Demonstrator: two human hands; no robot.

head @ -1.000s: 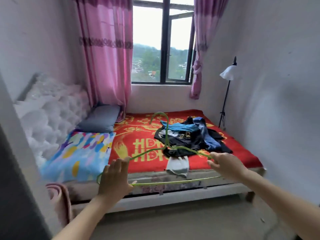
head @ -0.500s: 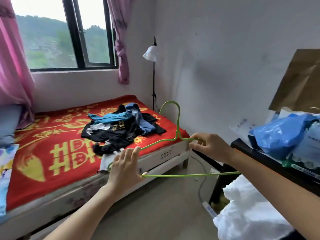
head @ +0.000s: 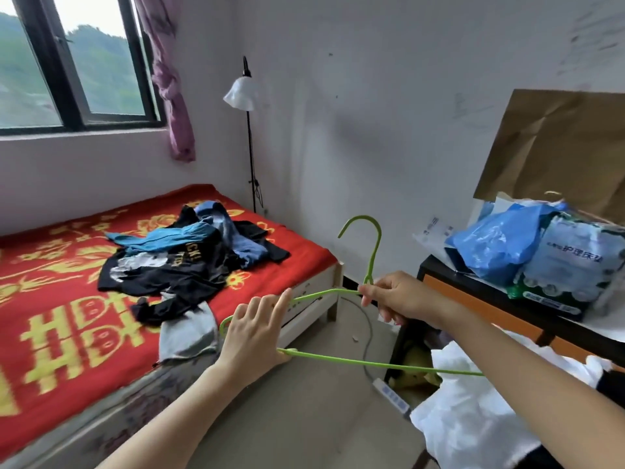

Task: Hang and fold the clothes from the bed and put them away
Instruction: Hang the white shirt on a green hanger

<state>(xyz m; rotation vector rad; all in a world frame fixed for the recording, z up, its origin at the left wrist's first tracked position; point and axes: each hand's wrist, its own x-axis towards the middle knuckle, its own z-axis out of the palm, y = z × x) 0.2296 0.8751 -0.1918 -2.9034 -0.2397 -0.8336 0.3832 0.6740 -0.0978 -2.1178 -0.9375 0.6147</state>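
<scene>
Green thin plastic hanger (head: 374, 258) is hovering beside the red-blanketed bed (head: 67, 336): your right hand (head: 402, 296) is pinching its neck, your left hand (head: 253, 336) is resting straight-fingered against 1 end. Dark clothes pile (head: 182, 262) is lying on the bed.

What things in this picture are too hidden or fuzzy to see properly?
All in the head view:
The green hanger: its left corner is behind the left hand, and its right corner is behind the right forearm.
The pile of clothes: they are tangled together, so they cannot be counted.
The bed: cut off by the left edge.
The writing on the pack: too small to read.
</scene>
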